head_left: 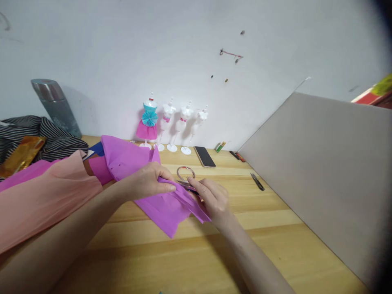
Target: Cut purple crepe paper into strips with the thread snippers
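Observation:
A large sheet of purple crepe paper [159, 208], or thin cloth, lies gathered in folds above the wooden table [147, 257]. My left hand [150, 179] pinches its folded edge between thumb and fingers. Close by on the right, my right hand [211, 198] is closed around a pair of scissors [190, 188], whose blades point left at the fold near my left thumb. The fingers of my right hand hide most of the scissor handles. A strip of the purple sheet hangs below the blades, beside my right palm.
Several small white dress forms [185, 116] stand along the wall, one wearing a blue and pink dress [147, 122]. A phone [205, 157], a tape roll [181, 173] and a cutter knife [257, 182] lie beyond my hands. Peach fabric [52, 196] and a flask [56, 108] are left; a grey panel [321, 175] stands right.

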A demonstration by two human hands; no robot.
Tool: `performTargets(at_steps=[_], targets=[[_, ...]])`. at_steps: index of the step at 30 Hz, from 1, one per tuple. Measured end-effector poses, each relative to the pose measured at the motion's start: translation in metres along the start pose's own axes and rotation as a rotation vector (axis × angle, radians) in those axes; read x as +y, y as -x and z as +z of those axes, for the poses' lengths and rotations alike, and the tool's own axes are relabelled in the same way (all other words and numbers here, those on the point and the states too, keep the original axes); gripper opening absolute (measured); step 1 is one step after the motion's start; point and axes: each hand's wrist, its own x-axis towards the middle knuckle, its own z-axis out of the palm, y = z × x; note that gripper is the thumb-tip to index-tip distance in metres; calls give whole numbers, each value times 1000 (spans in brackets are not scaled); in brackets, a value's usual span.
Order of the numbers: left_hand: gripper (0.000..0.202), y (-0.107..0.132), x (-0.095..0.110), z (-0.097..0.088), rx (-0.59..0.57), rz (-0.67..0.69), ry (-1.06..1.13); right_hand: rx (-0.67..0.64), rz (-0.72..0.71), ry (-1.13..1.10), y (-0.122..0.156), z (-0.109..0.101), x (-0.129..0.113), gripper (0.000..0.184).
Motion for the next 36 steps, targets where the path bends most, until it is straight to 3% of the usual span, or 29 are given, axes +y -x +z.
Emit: performTargets(at_steps=[15,23,36], targets=[[27,-1,5,1,-39,-54,44,-50,-6,4,1,1,-2,55],[25,-1,1,1,-93,-84,143,-16,23,-102,-1,2,-1,48],[33,-1,1,1,-82,-66,111,-32,-13,-60,0,3,0,46]])
